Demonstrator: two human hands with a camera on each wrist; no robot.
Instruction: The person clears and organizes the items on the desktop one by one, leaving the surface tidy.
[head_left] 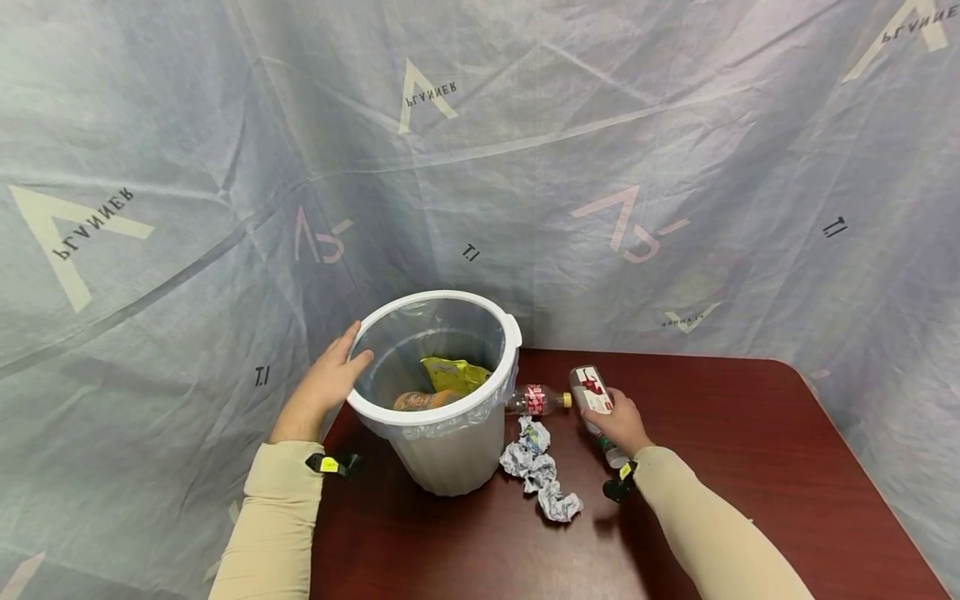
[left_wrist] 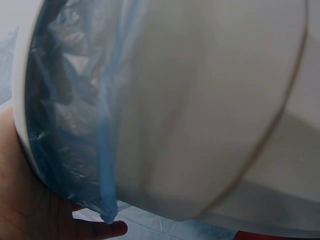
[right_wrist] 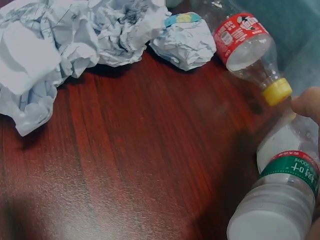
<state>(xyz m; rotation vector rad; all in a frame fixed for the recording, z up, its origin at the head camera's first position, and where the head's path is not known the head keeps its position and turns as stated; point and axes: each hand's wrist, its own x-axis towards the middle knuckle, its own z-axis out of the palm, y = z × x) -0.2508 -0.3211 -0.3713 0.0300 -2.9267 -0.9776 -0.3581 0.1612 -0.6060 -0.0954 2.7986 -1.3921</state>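
Note:
My left hand (head_left: 327, 383) holds the left rim of a white trash can (head_left: 450, 462), thumb over the edge. In the left wrist view, a finger (left_wrist: 102, 229) extends beside the translucent liner bag (left_wrist: 75, 105). Inside the can lie a yellow wrapper (head_left: 459, 375) and an orange-labelled item (head_left: 420, 401). My right hand (head_left: 624, 423) grips a clear plastic bottle (head_left: 590, 390). It carries a white-and-red label, and a green band (right_wrist: 295, 169) near its end. Beyond its fingertips lies a clear bottle with a yellow cap (right_wrist: 278, 92) and a red label (right_wrist: 241, 36).
Several crumpled paper balls (head_left: 540, 471) sit right of the can on the dark red table (head_left: 720, 450). A grey printed cloth (head_left: 525, 167) hangs behind and along the sides. The table's right edge (head_left: 862, 467) runs close to the cloth.

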